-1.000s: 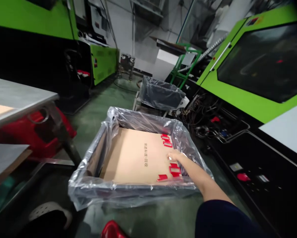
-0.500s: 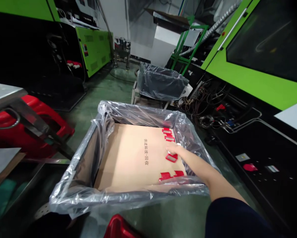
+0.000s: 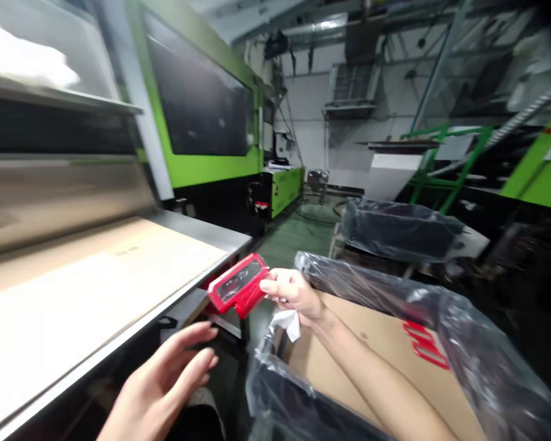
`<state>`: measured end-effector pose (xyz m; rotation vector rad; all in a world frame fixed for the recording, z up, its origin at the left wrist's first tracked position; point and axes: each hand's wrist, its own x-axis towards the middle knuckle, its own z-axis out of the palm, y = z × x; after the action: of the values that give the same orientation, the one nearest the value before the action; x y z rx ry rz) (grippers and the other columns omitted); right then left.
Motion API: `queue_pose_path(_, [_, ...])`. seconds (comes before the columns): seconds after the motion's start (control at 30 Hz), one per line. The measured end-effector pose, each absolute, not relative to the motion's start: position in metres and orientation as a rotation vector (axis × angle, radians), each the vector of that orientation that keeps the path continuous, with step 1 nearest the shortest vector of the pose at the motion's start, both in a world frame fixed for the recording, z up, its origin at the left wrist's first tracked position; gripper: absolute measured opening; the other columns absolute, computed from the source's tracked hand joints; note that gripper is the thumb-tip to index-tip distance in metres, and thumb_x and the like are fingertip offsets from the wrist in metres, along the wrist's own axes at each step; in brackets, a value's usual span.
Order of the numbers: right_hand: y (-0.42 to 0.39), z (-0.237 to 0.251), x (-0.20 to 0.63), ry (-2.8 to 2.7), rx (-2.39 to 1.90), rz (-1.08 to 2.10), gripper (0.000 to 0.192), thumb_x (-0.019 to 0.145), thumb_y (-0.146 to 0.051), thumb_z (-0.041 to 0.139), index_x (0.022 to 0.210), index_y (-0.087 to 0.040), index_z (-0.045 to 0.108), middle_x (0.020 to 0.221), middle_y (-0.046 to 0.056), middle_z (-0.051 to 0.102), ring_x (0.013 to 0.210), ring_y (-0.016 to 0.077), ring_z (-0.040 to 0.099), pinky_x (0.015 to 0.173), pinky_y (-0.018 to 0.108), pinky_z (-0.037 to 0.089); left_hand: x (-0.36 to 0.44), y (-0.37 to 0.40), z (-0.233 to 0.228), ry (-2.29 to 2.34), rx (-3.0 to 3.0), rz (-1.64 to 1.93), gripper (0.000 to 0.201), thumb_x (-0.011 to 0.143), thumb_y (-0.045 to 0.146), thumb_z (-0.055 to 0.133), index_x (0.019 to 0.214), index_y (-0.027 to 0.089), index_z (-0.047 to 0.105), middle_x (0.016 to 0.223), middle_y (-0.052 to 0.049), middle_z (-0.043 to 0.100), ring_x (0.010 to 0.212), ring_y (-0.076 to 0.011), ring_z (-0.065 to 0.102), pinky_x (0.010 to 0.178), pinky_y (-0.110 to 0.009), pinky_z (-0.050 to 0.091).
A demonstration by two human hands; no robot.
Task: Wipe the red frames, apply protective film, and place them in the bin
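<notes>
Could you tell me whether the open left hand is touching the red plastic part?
Apart: the head view shows a clear gap between the left hand and the red plastic part.

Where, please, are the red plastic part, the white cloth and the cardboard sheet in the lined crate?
red plastic part (image 3: pixel 238 285), head view, its dark window face.
white cloth (image 3: pixel 288 321), head view, its hanging corner.
cardboard sheet (image 3: pixel 376 355), head view, its bare middle.

The table (image 3: pixel 119 269) is sitting to the left of the lined bin (image 3: pixel 477 343), cardboard (image 3: pixel 349 343) is lying inside that bin with small parts (image 3: pixel 425 346) on it, and a second bin (image 3: pixel 399 226) is standing behind.
</notes>
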<state>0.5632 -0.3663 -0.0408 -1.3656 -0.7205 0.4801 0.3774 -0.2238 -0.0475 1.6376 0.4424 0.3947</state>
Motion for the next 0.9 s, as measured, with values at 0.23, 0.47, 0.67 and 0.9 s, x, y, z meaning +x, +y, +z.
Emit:
queue_pose_path(0.23, [-0.255,0.029,0.453,-0.996,-0.951,0.647,0.029,0.065,-0.037,0.077,0.068,-0.014,0.059,0.045,-0.009,0.040,0.037,0.0017,0.026,0.034,0.019,0.014,0.325,-0.192,0.030,0.429,1.545,0.933,0.031,0.075,0.051,0.064,0.077,0.020,0.066,0.067,-0.002,0.063,0.064,-0.0161,0.055,0.063,-0.025,0.047])
queue_pose_path(0.47, [-0.199,0.093,0.407,-1.260,-0.808,0.461,0.032,0.067,-0.038,0.077,0.086,-0.016,0.065,0.052,-0.007,0.047,0.046,0.0045,0.040,0.041,0.018,0.028,0.261,-0.145,0.078,0.299,1.357,1.245,0.024,0.069,0.037,0.075,0.082,0.020,0.066,0.064,0.002,0.062,0.058,-0.0103,0.051,0.048,-0.016,0.044])
queue_pose_path(0.67, [-0.178,0.146,0.390,-1.412,-0.756,0.202,0.031,0.071,-0.044,0.072,0.085,-0.017,0.065,0.053,-0.007,0.047,0.046,0.0045,0.041,0.045,0.020,0.033,0.230,-0.134,0.106,0.311,1.441,1.360,0.023,0.068,0.036,0.075,0.076,0.017,0.065,0.063,0.001,0.061,0.057,-0.0102,0.053,0.047,-0.016,0.046])
queue_pose_path(0.9, [-0.174,0.167,0.373,-1.505,-0.795,0.161,0.031,0.067,-0.044,0.074,0.076,-0.016,0.064,0.051,-0.007,0.047,0.045,0.0041,0.039,0.045,0.021,0.034,0.217,-0.127,0.106,0.303,1.468,1.374,0.024,0.068,0.038,0.075,0.078,0.018,0.065,0.065,0.001,0.063,0.058,-0.0109,0.053,0.047,-0.017,0.046])
